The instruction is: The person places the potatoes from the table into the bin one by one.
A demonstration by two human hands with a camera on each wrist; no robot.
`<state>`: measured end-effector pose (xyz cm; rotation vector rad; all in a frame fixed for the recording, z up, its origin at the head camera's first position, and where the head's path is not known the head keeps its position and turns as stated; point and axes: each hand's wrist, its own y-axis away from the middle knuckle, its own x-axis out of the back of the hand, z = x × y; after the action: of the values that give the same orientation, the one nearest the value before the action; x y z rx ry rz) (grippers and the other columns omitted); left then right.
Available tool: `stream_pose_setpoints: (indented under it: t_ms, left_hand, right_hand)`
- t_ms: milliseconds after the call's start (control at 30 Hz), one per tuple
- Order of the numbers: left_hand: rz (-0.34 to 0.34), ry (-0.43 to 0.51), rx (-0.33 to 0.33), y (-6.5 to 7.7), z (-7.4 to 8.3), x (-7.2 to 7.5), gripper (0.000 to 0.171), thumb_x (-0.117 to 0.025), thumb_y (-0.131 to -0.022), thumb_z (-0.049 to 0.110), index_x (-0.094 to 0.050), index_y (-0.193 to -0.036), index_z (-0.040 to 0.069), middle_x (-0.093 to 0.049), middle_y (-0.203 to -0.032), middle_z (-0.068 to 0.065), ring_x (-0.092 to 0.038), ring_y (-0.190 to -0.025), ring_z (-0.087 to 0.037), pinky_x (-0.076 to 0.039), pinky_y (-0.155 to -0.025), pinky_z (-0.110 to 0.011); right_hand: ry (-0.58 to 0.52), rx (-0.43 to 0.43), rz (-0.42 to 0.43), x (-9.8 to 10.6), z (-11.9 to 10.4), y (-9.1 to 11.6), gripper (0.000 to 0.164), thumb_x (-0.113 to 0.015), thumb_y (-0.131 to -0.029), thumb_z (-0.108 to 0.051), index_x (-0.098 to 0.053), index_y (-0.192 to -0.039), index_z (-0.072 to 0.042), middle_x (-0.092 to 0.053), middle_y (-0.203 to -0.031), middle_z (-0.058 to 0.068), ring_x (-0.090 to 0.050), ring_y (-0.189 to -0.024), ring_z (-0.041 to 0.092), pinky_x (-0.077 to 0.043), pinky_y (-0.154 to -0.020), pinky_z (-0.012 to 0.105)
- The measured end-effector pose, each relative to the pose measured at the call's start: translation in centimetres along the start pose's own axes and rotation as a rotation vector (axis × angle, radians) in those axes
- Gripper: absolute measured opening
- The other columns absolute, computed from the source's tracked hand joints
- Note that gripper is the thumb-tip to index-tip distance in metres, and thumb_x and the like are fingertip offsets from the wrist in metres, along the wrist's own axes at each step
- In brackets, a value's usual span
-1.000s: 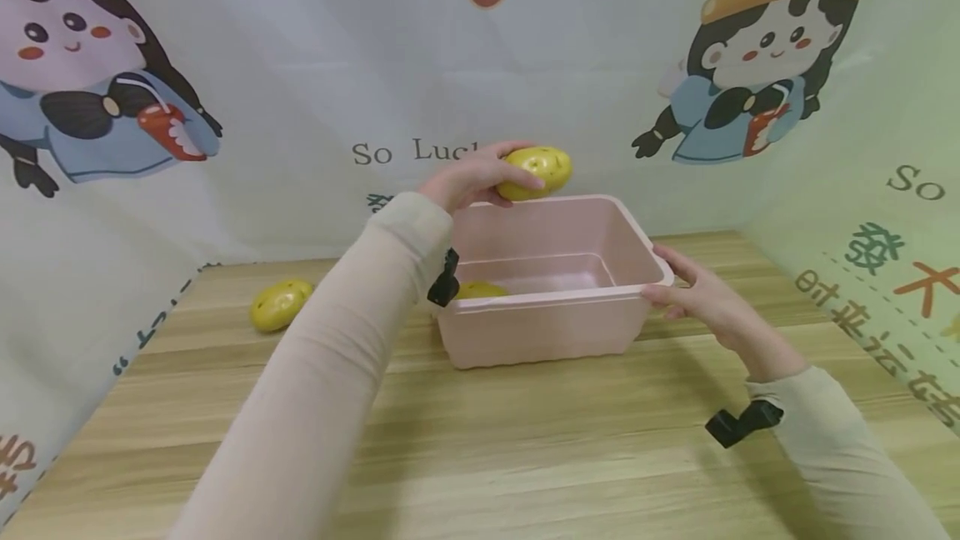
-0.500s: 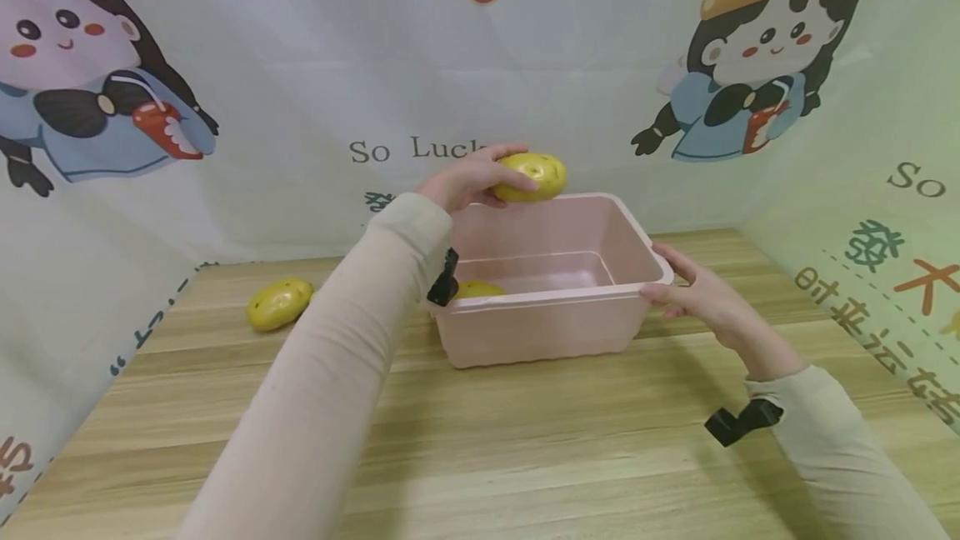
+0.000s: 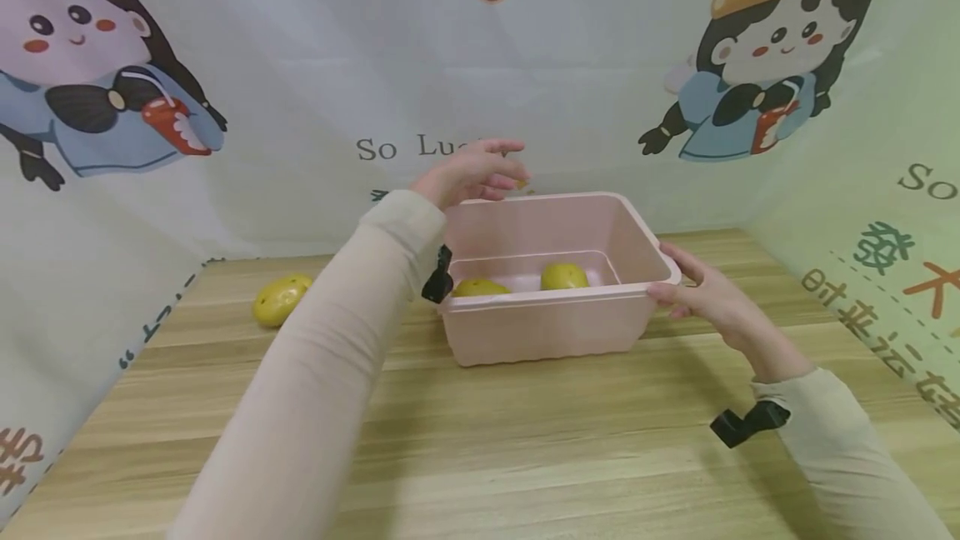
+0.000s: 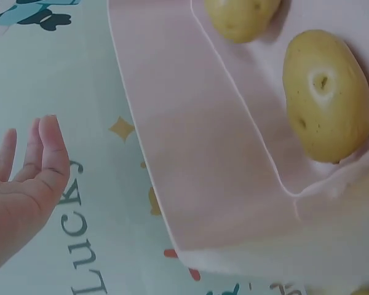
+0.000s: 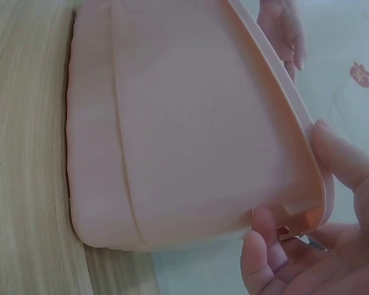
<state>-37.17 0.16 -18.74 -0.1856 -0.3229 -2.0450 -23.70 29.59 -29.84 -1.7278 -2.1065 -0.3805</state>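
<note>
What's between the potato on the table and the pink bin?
Head view: the left sleeve and black wrist device cross between the table potato and pink bin, hiding part of the table.

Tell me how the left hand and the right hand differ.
Contact: the left hand holds nothing, while the right hand grips one end of the pink bin.
Pose: the left hand is loosely spread; the right hand is curled at the rim.
Height: the left hand is raised above the rim, the right hand lower, at it.
Shared: both emerge from pale sleeves, each with a black device.
</note>
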Motion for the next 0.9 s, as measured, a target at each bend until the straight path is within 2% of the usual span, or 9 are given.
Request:
stream_pose_setpoints:
  t_ms: [133,267,500,700,900]
  left_hand:
    - [0.018,-0.044,0.000,1.0,0.0,0.9,0.063,-0.062,-0.087,0.015,-0.032,-0.142,0.022,-0.049,-0.132,-0.006,-0.050,-0.114,-0.022,-0.047,-0.086,-0.031]
    - [0.020,-0.066,-0.021,2.3,0.0,2.1,0.061,-0.060,-0.088,0.016,-0.032,-0.142,0.022,-0.046,-0.135,-0.006,-0.046,-0.120,-0.024,-0.043,-0.096,-0.036]
    - [0.035,-0.058,-0.058,4.4,-1.4,5.1,0.061,-0.058,-0.089,0.015,-0.030,-0.143,0.020,-0.040,-0.139,-0.007,-0.043,-0.122,-0.027,-0.039,-0.100,-0.041]
    - [0.071,-0.048,-0.029,5.8,-3.3,8.1,0.061,-0.055,-0.091,0.012,-0.027,-0.144,0.017,-0.033,-0.145,-0.010,-0.043,-0.119,-0.027,-0.038,-0.100,-0.042]
    - [0.095,-0.068,-0.008,7.0,-4.8,10.1,0.063,-0.055,-0.091,0.014,-0.023,-0.145,0.015,-0.032,-0.144,-0.014,-0.044,-0.114,-0.025,-0.035,-0.103,-0.044]
  right_hand:
    - [0.003,-0.004,0.002,-0.1,0.0,-0.1,0.076,-0.058,-0.090,-0.024,-0.011,-0.148,-0.012,-0.016,-0.149,0.022,-0.056,-0.083,0.002,-0.050,-0.070,0.028]
    - [0.005,-0.005,0.003,-0.2,0.1,-0.1,0.076,-0.057,-0.090,-0.024,-0.010,-0.148,-0.012,-0.017,-0.148,0.023,-0.058,-0.082,0.001,-0.050,-0.070,0.027]
    - [0.004,0.000,0.003,-0.2,0.1,0.0,0.075,-0.057,-0.090,-0.024,-0.011,-0.148,-0.011,-0.019,-0.147,0.022,-0.059,-0.083,0.005,-0.050,-0.070,0.027]
    - [0.011,-0.002,0.005,-0.3,-0.1,0.1,0.074,-0.057,-0.090,-0.026,-0.012,-0.147,-0.010,-0.021,-0.146,0.021,-0.058,-0.083,0.003,-0.050,-0.071,0.029]
    - [0.006,-0.013,-0.001,-0.3,-0.2,0.1,0.075,-0.057,-0.090,-0.026,-0.012,-0.147,-0.010,-0.021,-0.145,0.021,-0.057,-0.083,0.004,-0.050,-0.070,0.027]
